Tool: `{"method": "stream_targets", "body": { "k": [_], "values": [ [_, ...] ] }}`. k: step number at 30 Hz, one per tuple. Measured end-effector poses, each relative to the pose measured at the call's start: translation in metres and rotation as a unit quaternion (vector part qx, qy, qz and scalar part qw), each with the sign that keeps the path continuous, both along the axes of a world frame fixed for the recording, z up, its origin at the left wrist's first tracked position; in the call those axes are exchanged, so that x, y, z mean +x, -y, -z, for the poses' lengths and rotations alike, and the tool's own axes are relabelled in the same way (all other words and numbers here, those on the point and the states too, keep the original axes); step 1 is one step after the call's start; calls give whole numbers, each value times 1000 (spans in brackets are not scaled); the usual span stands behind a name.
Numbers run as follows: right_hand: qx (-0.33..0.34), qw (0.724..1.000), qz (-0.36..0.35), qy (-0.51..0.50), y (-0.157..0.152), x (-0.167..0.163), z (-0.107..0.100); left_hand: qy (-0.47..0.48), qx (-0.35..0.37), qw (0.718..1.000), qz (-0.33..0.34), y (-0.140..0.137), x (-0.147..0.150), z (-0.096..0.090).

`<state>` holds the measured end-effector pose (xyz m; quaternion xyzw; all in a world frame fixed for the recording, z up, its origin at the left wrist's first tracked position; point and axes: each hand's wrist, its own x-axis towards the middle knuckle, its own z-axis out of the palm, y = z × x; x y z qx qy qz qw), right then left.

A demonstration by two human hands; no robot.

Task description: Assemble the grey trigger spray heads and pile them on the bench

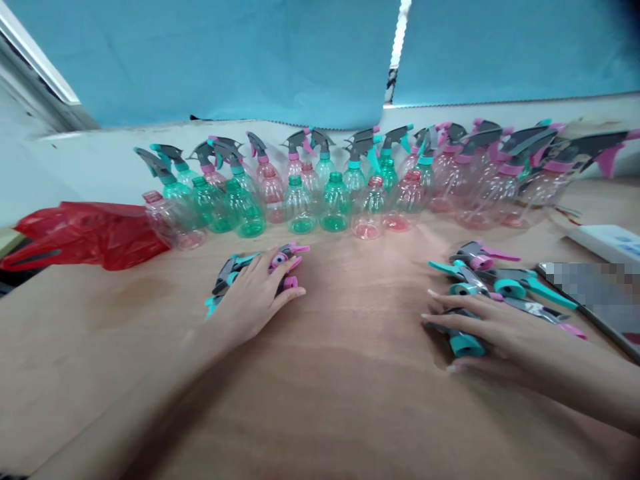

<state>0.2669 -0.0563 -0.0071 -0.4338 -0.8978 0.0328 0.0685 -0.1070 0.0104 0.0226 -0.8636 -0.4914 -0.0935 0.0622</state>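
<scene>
My left hand (253, 293) rests, fingers stretched out and thumb apart, over a small pile of trigger spray heads (226, 275) in grey with teal or pink parts. It covers part of the pile. On the right, my right hand (505, 330) curls around a grey and teal spray head (465, 343), its thumb below and fingers over the top. Several other spray heads lie just beyond that hand, among them a pink-collared one (470, 255) and a teal-collared one (511, 288).
Open-necked bottles, such as a green one (335, 203) and a pink one (369, 210), line the back of the wooden table (320, 373). Behind and right stand bottles with spray heads fitted. A red plastic bag (95, 233) lies left; a phone-like device (595, 300) lies right.
</scene>
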Motion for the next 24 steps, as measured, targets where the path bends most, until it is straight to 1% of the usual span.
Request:
{"method": "stream_targets", "body": {
  "k": [3,5,6,7,9,12,15,18,21,24],
  "values": [
    [13,1000,13,-11,1,-10,5,11,45,998,31,10,12,-3],
    [29,999,1,-26,5,-22,4,32,64,995,64,16,24,-6],
    [19,999,-13,-28,8,-29,3,47,63,994,81,18,32,-7],
    [16,999,-25,-36,11,-35,1,63,52,992,98,20,41,-7],
    [8,998,-47,-51,15,-46,-5,94,5,986,134,20,59,-6],
    [3,996,-60,-63,17,-52,-14,127,-68,974,174,18,88,0],
    [32,995,-49,-76,12,-39,-23,155,-102,960,210,15,109,7],
    [60,995,5,-81,4,-11,-27,165,-124,938,278,14,120,12],
    [68,994,51,-73,-5,20,-23,140,-122,923,337,13,125,14],
    [91,992,73,-45,-12,39,-13,91,-108,919,367,14,132,12]
  ]
}}
